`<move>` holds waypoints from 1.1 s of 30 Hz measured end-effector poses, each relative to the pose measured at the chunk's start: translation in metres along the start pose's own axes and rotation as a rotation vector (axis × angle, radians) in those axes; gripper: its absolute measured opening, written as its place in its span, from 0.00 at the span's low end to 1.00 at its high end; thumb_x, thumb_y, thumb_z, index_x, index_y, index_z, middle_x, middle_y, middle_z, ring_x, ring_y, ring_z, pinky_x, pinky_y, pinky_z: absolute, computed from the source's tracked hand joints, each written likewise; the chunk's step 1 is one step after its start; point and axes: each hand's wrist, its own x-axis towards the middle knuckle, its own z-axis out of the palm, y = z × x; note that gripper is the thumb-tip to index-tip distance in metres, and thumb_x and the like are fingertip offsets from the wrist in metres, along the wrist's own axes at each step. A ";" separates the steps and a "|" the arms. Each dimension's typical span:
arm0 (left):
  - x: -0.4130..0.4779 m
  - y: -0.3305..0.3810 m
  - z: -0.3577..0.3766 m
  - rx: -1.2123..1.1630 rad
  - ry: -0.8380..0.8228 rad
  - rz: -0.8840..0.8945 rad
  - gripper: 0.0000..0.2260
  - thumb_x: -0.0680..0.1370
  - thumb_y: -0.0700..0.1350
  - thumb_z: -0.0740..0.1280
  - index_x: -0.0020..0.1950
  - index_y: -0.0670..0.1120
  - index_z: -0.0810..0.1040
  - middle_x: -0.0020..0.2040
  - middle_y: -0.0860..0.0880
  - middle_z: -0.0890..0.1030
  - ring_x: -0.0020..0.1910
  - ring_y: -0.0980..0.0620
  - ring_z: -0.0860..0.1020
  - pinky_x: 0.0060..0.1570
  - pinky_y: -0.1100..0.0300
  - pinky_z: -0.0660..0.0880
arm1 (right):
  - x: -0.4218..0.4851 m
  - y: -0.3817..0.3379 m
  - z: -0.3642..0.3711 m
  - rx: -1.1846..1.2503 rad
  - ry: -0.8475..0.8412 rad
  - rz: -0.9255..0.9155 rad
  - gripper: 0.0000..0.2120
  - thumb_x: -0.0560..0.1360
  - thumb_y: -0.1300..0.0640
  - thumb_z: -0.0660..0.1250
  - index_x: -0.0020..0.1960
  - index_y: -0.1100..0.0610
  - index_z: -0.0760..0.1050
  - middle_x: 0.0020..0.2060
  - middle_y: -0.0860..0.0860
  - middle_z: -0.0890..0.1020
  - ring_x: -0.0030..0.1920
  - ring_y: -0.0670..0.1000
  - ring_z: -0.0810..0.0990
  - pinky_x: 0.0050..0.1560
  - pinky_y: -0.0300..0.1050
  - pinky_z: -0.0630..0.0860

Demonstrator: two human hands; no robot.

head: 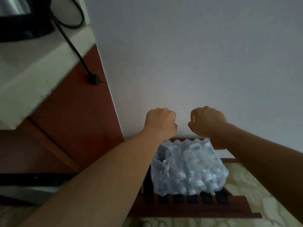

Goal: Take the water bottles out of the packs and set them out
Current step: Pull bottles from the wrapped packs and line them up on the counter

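View from the head, near to far. Two bare forearms reach forward from the lower edge. Below them stands a slatted wooden counter (196, 213), and on its far part, against the wall (196, 63), sits the shrink-wrapped pack of water bottles (188, 171). The film covers most of the pack and white caps show through it. A darker gap at its far-left corner may be a tear, but blur prevents certainty. Beyond and above the pack, clear of it, hover the left hand (161, 122) and the right hand (208, 122), side by side. Each grip is drawn together into a fist, with nothing visible inside it. At far left a white ledge (32, 71) carries a dark appliance base (21, 22) and a black cable (73, 46). Judged progress: very early. No bottle stands outside the pack in view, so opening the film, lifting out the bottles and setting them out are all left to do.
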 end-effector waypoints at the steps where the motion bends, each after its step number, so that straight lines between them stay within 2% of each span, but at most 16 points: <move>1: 0.000 0.001 0.013 -0.009 -0.030 -0.003 0.06 0.77 0.44 0.60 0.42 0.45 0.74 0.37 0.48 0.74 0.36 0.49 0.72 0.36 0.58 0.67 | 0.004 0.001 0.013 0.014 -0.019 0.008 0.12 0.75 0.52 0.61 0.55 0.55 0.77 0.49 0.53 0.80 0.46 0.54 0.79 0.45 0.44 0.73; 4: -0.001 0.002 0.052 -0.037 -0.119 -0.022 0.07 0.77 0.45 0.60 0.45 0.45 0.75 0.43 0.46 0.77 0.39 0.48 0.72 0.38 0.57 0.65 | 0.013 0.004 0.052 0.050 -0.057 0.017 0.12 0.75 0.51 0.62 0.56 0.54 0.76 0.49 0.54 0.79 0.45 0.54 0.76 0.44 0.44 0.71; 6: 0.001 0.002 0.078 -0.063 -0.150 -0.035 0.08 0.77 0.46 0.60 0.48 0.44 0.77 0.47 0.45 0.79 0.44 0.45 0.75 0.39 0.57 0.65 | 0.018 0.006 0.078 0.059 -0.089 0.010 0.13 0.76 0.50 0.61 0.57 0.54 0.76 0.51 0.54 0.79 0.47 0.56 0.77 0.44 0.44 0.69; 9: 0.004 0.000 0.116 -0.099 -0.179 -0.047 0.08 0.77 0.46 0.60 0.44 0.45 0.76 0.48 0.44 0.80 0.47 0.44 0.77 0.39 0.57 0.66 | 0.026 0.009 0.118 0.111 -0.135 0.014 0.13 0.76 0.52 0.59 0.56 0.55 0.76 0.52 0.55 0.80 0.48 0.56 0.78 0.45 0.45 0.71; 13: 0.004 -0.005 0.172 -0.143 -0.265 -0.095 0.04 0.76 0.44 0.60 0.41 0.47 0.71 0.43 0.46 0.78 0.41 0.46 0.75 0.36 0.56 0.65 | 0.037 0.010 0.171 0.119 -0.191 0.025 0.14 0.76 0.54 0.58 0.57 0.56 0.75 0.53 0.55 0.80 0.54 0.56 0.78 0.49 0.45 0.67; 16: 0.003 -0.012 0.216 -0.187 -0.320 -0.132 0.12 0.77 0.43 0.60 0.34 0.47 0.66 0.35 0.50 0.70 0.33 0.52 0.68 0.30 0.60 0.62 | 0.045 0.009 0.208 0.220 -0.277 0.060 0.14 0.78 0.56 0.58 0.58 0.60 0.76 0.50 0.57 0.81 0.49 0.56 0.80 0.49 0.47 0.77; 19: 0.004 -0.018 0.252 -0.226 -0.398 -0.139 0.14 0.77 0.43 0.61 0.32 0.48 0.62 0.32 0.51 0.68 0.30 0.53 0.67 0.25 0.61 0.58 | 0.049 0.011 0.238 0.292 -0.309 0.100 0.13 0.78 0.56 0.59 0.58 0.59 0.76 0.50 0.57 0.81 0.50 0.56 0.80 0.52 0.48 0.78; 22: 0.006 -0.019 0.277 -0.272 -0.460 -0.133 0.07 0.78 0.44 0.60 0.40 0.47 0.71 0.40 0.46 0.75 0.37 0.47 0.73 0.32 0.59 0.64 | 0.053 0.013 0.264 0.348 -0.307 0.150 0.11 0.77 0.57 0.60 0.55 0.59 0.77 0.47 0.56 0.81 0.46 0.55 0.80 0.49 0.46 0.78; 25: 0.013 -0.020 0.298 -0.318 -0.521 -0.167 0.06 0.80 0.45 0.60 0.50 0.45 0.75 0.47 0.45 0.79 0.46 0.45 0.77 0.39 0.56 0.70 | 0.059 0.016 0.283 0.419 -0.296 0.234 0.10 0.77 0.59 0.60 0.55 0.59 0.78 0.48 0.56 0.82 0.46 0.55 0.80 0.47 0.45 0.77; 27: 0.019 -0.020 0.313 -0.331 -0.615 -0.193 0.10 0.79 0.44 0.62 0.59 0.45 0.74 0.54 0.44 0.79 0.53 0.44 0.77 0.48 0.53 0.74 | 0.061 0.017 0.294 0.468 -0.281 0.269 0.11 0.76 0.60 0.61 0.55 0.59 0.78 0.50 0.56 0.81 0.49 0.56 0.79 0.49 0.45 0.76; 29: 0.027 -0.020 0.329 -0.328 -0.692 -0.195 0.18 0.76 0.41 0.65 0.66 0.45 0.70 0.61 0.43 0.75 0.58 0.44 0.75 0.57 0.51 0.74 | 0.063 0.018 0.306 0.472 -0.269 0.264 0.11 0.75 0.61 0.62 0.55 0.59 0.78 0.51 0.56 0.80 0.50 0.56 0.78 0.49 0.43 0.73; 30: 0.030 -0.019 0.336 -0.302 -0.726 -0.189 0.20 0.75 0.39 0.67 0.66 0.45 0.70 0.61 0.43 0.75 0.58 0.45 0.75 0.58 0.51 0.74 | 0.064 0.019 0.312 0.466 -0.269 0.256 0.11 0.75 0.61 0.62 0.55 0.60 0.78 0.52 0.56 0.79 0.50 0.56 0.77 0.48 0.43 0.72; 33: 0.037 -0.017 0.355 -0.110 -0.814 -0.106 0.14 0.75 0.39 0.66 0.61 0.43 0.73 0.59 0.44 0.75 0.58 0.45 0.74 0.59 0.52 0.72 | 0.068 0.021 0.326 0.453 -0.277 0.241 0.12 0.75 0.61 0.61 0.56 0.59 0.78 0.52 0.55 0.78 0.52 0.56 0.77 0.48 0.43 0.70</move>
